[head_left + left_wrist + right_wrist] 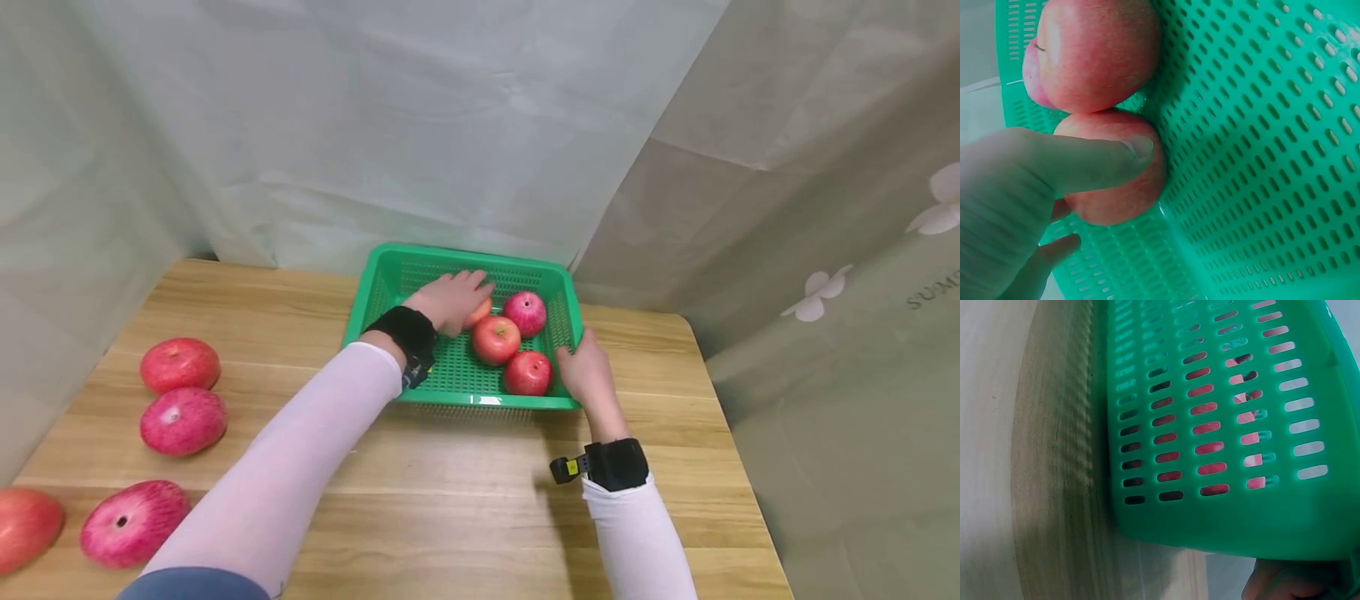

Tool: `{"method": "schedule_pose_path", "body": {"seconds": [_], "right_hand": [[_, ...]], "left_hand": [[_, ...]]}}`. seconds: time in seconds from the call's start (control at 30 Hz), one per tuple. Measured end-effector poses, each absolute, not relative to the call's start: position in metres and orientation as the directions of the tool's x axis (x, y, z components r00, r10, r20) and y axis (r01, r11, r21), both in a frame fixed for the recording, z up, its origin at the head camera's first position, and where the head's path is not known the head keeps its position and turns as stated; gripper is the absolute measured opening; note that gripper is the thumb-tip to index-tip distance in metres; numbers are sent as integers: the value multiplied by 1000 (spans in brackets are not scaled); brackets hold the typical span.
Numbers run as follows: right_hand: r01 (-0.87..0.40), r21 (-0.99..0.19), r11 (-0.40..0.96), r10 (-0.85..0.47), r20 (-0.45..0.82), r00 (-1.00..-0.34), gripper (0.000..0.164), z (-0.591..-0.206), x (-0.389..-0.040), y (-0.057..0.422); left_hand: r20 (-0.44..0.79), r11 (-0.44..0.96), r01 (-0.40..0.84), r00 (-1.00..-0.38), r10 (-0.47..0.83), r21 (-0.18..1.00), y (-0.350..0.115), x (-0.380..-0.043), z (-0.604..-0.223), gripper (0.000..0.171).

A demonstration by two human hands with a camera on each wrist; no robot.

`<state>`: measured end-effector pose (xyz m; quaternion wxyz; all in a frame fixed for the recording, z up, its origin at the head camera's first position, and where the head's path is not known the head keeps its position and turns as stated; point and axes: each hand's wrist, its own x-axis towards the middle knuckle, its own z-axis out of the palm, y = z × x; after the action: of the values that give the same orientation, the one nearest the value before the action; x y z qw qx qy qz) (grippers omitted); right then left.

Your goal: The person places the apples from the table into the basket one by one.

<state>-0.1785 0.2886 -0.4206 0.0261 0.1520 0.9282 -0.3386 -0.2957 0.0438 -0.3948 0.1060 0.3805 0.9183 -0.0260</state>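
Note:
Inside a green perforated plastic basket [435, 399], my left hand [453, 303] holds a red apple [478, 312], mostly covered from above. In the left wrist view the thumb [1094, 161] lies across this apple, with fingers around its far side. Three more apples sit beside it: a pinkish one [525, 313], a red one [496, 340] against the held apple, and another [528, 372] near the front wall. My right hand [588, 372] grips the basket's right rim. Only its fingers [1279, 580] show at the basket's edge in the right wrist view.
On the wooden table [450, 500], several apples lie to the left: a red one [180, 365], two pink ones [183, 421], and another [28, 528] at the left edge. A pale curtain [420, 125] hangs behind the basket and along both sides.

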Motion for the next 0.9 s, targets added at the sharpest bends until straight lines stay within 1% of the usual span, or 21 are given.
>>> {"method": "schedule_pose_path", "body": {"seconds": [0.1,0.2,0.3,0.43,0.7,0.8,0.9], "right_hand": [[300,-622,724,266,-149,-952,54,-420,-179,287],[297,-624,723,268,-143,-953,53,-419,-179,286],[299,-627,720,271,-144,-952,53,-419,-179,285],[303,-631,714,270,-151,-951,54,-419,-180,285],[301,-627,718,269,-148,-952,57,-418,-182,286],[299,-633,714,268,-147,-952,55,-420,-184,283],[293,-638,712,260,-147,-954,53,-423,-185,280]], "left_hand": [[-213,711,700,-686,695,65,41,-299,-395,91],[-217,721,674,-689,691,157,36,-302,-396,96],[-228,736,623,-702,675,265,28,-303,-396,100],[-227,739,576,-714,663,349,18,-300,-391,102],[-232,715,567,-693,683,409,9,-298,-386,99],[-235,716,561,-694,681,417,5,-299,-387,100],[-210,692,571,-684,698,442,-4,-294,-385,98]]}}
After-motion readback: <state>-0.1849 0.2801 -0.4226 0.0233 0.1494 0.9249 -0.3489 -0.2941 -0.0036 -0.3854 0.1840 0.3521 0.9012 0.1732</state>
